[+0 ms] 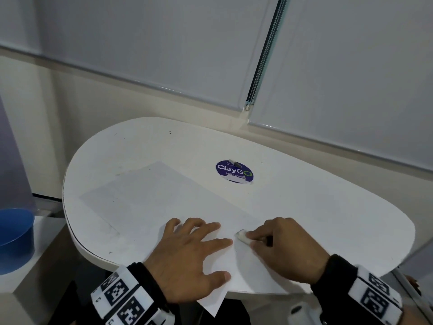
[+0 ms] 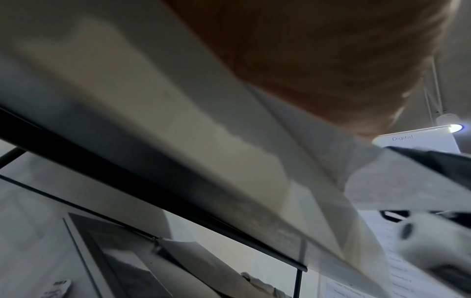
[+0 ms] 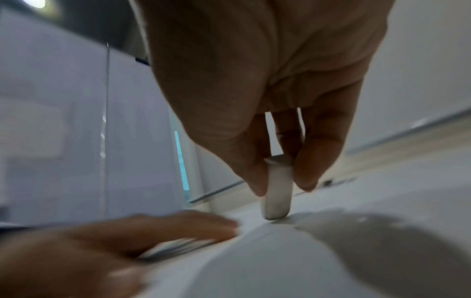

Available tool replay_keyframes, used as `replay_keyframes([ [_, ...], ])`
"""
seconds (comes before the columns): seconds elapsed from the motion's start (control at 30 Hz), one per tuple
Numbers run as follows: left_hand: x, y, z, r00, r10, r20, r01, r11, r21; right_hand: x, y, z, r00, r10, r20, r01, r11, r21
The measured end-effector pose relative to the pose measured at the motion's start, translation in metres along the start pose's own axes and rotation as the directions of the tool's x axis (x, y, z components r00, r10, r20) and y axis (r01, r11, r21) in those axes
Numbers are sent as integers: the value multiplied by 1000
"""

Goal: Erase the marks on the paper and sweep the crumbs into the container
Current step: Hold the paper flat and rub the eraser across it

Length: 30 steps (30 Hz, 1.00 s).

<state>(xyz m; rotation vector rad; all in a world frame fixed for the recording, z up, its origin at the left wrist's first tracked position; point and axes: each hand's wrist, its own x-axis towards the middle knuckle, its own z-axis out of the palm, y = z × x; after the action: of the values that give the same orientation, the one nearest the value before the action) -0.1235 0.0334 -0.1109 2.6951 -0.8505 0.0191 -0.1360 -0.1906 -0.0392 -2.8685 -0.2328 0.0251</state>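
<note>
A white sheet of paper [image 1: 164, 195] lies on the white oval table [image 1: 316, 202], one corner hanging over the near edge. My left hand [image 1: 192, 249] lies flat on the paper with fingers spread, pressing it down. My right hand [image 1: 281, 242] pinches a small white eraser [image 1: 242, 236] between thumb and fingers. The eraser's tip [image 3: 276, 193] touches the paper just right of the left fingertips [image 3: 203, 223]. The left wrist view shows only the palm [image 2: 318, 50] and the paper's overhang, blurred. No pencil marks or crumbs can be made out on the paper.
A blue container [image 1: 15, 238] stands on a lower white surface left of the table. A round purple sticker [image 1: 234, 172] sits on the table beyond the paper, with a small white and dark piece [image 1: 234, 162] at its far edge. Closed blinds line the wall behind.
</note>
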Motion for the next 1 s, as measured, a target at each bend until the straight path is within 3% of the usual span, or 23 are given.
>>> replay_keyframes([
  [0.1,-1,0,1,1000,-2,6,2,1000,31,12,11,-9,994,103,-37,-107,988,-115],
  [0.2,-1,0,0,1000,-3,6,3,1000,25,18,8,-13,987,65,-146,-77,994,-78],
  [0.3,-1,0,0,1000,-2,10,2,1000,14,14,-8,-5,1000,19,-21,-17,998,68],
  [0.37,-1,0,1,1000,-7,10,6,1000,27,17,-1,-5,997,59,50,-59,998,7],
  [0.47,-1,0,2,1000,-10,2,10,1000,28,28,13,-14,988,153,-34,-157,974,-165],
  [0.53,-1,0,1,1000,-9,-2,9,1000,25,34,6,-13,992,100,-82,-110,986,-122],
  [0.63,-2,0,0,1000,-7,2,7,1000,27,34,-16,-4,999,33,-15,-33,999,4],
  [0.73,-1,0,0,1000,-5,-7,5,1000,9,40,-3,0,992,116,45,-109,985,-136],
  [0.83,-1,1,1,1000,-2,10,2,1000,24,46,11,-11,984,175,-13,-172,947,-271],
  [0.93,-1,1,-1,1000,1,-1,-1,1000,-3,43,-10,-8,998,24,-55,-32,989,-146],
  [1.0,-1,1,-1,1000,-3,2,3,1000,-2,38,-22,0,1000,-2,-30,2,1000,-7],
])
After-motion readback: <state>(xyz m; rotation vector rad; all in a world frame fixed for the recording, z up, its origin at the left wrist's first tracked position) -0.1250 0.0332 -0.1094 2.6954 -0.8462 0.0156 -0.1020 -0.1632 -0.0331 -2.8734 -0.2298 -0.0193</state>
